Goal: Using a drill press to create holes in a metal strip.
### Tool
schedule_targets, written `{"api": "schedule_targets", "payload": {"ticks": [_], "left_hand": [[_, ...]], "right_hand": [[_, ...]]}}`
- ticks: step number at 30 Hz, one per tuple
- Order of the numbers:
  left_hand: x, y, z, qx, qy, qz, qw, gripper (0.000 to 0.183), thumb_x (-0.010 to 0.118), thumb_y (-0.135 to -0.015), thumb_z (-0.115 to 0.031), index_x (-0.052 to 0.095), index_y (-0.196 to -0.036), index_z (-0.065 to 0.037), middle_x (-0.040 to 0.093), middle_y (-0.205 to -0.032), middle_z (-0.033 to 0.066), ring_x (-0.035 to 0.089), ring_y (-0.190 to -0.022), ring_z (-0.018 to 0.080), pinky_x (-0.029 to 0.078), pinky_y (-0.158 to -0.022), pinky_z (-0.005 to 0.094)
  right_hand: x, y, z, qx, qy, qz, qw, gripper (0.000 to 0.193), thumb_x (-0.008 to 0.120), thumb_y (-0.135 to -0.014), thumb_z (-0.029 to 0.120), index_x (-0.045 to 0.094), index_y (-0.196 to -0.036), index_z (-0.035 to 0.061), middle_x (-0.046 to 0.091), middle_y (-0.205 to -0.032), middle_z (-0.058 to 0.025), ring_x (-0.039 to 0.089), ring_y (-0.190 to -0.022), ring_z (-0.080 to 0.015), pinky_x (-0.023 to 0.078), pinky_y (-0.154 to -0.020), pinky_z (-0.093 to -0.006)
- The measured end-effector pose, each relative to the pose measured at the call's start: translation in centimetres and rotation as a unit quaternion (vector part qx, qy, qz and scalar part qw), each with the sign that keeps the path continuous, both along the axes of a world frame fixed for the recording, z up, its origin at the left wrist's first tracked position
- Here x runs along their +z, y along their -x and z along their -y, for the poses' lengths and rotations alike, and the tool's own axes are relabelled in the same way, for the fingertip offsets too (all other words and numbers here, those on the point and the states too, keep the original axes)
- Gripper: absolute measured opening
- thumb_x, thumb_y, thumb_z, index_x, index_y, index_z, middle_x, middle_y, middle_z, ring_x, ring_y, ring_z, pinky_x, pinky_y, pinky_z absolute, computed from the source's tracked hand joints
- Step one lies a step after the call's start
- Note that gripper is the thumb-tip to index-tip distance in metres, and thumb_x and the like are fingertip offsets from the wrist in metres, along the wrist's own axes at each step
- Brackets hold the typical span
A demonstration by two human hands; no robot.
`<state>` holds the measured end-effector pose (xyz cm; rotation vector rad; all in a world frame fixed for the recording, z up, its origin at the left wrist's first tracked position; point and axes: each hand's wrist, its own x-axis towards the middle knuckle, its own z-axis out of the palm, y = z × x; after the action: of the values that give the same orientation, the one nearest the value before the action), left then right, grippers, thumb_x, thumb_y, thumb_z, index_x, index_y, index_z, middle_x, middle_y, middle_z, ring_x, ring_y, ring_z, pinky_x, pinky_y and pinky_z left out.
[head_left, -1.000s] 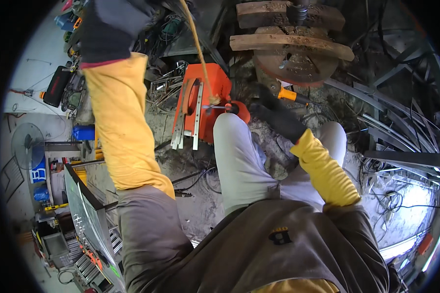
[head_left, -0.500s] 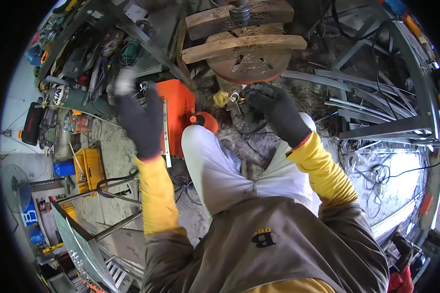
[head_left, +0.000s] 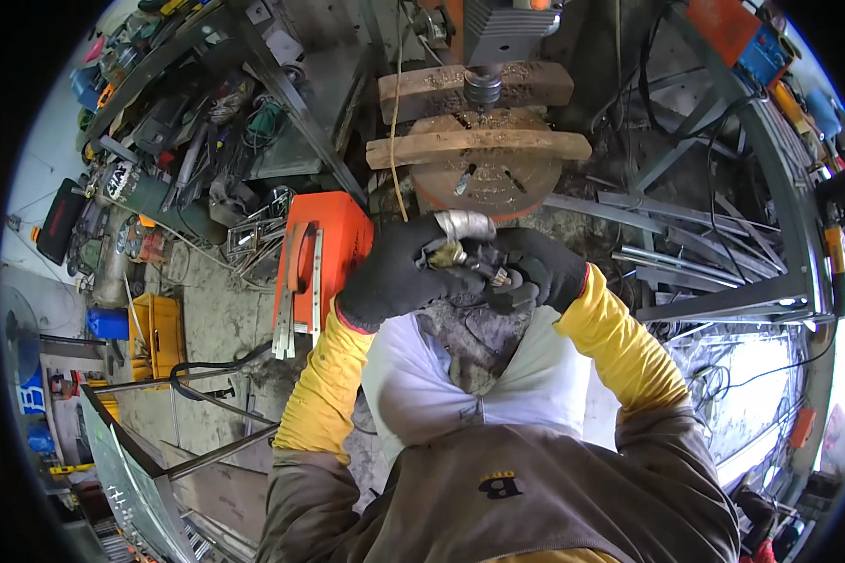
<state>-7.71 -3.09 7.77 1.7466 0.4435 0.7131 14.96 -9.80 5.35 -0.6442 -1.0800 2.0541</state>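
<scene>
Both my hands wear dark gloves and meet over the gap between my knees, just in front of a round metal machine table [head_left: 483, 183]. My left hand [head_left: 399, 267] is closed on a small metal tool [head_left: 483, 263] with a yellowish end; its exact kind is unclear. White wrapping [head_left: 465, 225] covers one of that hand's fingertips. From the other side, my right hand [head_left: 545, 267] has its fingers bent around the tool's darker part, where a silver tip shows. The gloves hide much of the tool.
Two curved wooden pieces [head_left: 479, 147] lie on the machine table below a drill chuck [head_left: 483, 86]. An orange-red box [head_left: 338, 235] stands left of my hands, metal strips against it. Metal bars [head_left: 685, 267] lie under a steel frame at right. Tools crowd the left side.
My left hand has come from above the left side of the box to the middle and joined my right hand at the tool. My right hand has moved down slightly. The view has shifted.
</scene>
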Motion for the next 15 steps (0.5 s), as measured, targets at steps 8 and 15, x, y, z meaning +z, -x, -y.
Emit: {"api": "schedule_targets", "payload": {"ticks": [8,15], "left_hand": [[-3.0,-2.6,-3.1,0.174,-0.011,0.136,0.975,0.027,0.076,-0.092,-0.005,0.071,-0.119,-0.002,0.077,-0.107,0.0054,0.072,-0.096,0.0121,0.057,-0.087,0.0292],[-5.9,-7.7,-13.8,0.285,-0.155,0.026,0.946,0.023,0.072,-0.096,-0.012,0.07,-0.116,0.0,0.075,-0.102,0.0128,0.073,-0.092,0.0203,0.056,-0.083,0.0342]], "right_hand": [[0.5,-3.1,-4.6,-0.109,-0.055,0.261,0.958,0.031,0.061,-0.104,0.025,0.063,-0.123,0.0,0.07,-0.095,-0.0127,0.067,-0.07,-0.02,0.055,-0.059,-0.0313],[3.3,-9.2,-19.6,-0.305,-0.326,0.377,0.811,0.041,0.081,-0.093,0.021,0.066,-0.124,0.0002,0.072,-0.111,-0.0093,0.069,-0.1,-0.0158,0.058,-0.083,-0.032]]}}
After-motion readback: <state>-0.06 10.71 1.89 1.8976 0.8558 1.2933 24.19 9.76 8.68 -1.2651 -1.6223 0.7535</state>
